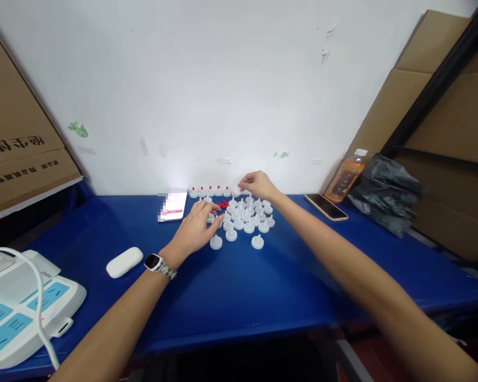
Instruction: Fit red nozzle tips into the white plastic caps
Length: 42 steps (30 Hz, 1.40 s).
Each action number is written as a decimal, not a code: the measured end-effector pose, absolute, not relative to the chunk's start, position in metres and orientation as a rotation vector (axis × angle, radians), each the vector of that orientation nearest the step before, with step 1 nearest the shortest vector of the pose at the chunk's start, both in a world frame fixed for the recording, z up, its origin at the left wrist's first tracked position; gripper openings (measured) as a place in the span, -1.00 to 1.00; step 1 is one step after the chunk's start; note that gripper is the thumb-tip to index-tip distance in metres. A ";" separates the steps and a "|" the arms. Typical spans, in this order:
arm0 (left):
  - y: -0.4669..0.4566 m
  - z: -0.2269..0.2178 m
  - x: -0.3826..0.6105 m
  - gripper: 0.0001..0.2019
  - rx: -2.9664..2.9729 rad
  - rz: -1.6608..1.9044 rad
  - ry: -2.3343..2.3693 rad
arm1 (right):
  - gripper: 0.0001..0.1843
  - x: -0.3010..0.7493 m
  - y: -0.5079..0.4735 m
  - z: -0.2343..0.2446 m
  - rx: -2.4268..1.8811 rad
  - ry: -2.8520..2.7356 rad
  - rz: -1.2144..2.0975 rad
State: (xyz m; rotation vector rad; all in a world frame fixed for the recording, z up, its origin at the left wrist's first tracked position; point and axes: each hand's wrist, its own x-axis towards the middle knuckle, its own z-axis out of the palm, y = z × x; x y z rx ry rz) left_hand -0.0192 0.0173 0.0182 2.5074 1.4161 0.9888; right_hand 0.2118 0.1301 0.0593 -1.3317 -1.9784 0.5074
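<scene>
White plastic nozzle caps (249, 227) with short spouts stand in a loose cluster on the blue table. Behind them, along the wall, several more form a row with small red tips (210, 188) on their spouts. At the right end of that row, my right hand (259, 185) pinches a white nozzle cap (236, 190); its spout is hidden by the fingertips. My left hand (199, 225), wearing a watch (153, 262) at the wrist, reaches over the left side of the cluster. Its thumb and fingers are apart, beside a small pile of loose red tips (223, 205).
A lit phone (173, 206) and a white case (125, 262) lie to the left, with a power strip (32, 307) nearer. On the right are another phone (326, 206), an orange drink bottle (346, 178) and a black plastic bag (386, 196). A white wall (223, 95) backs the table.
</scene>
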 end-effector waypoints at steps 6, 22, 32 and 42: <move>0.015 0.019 -0.016 -0.57 2.430 1.067 1.420 | -0.69 0.184 0.063 0.072 -0.866 -2.011 1.091; 0.021 0.018 -0.035 -0.63 2.328 0.889 1.539 | -0.77 0.138 0.124 0.073 -1.567 -2.848 0.144; 0.016 0.023 -0.034 -0.72 2.370 0.915 1.507 | -0.76 0.119 0.131 0.067 -1.707 -2.920 0.114; 0.019 0.024 -0.037 -0.65 2.352 0.908 1.498 | -0.79 0.134 0.122 0.077 -1.610 -2.792 0.360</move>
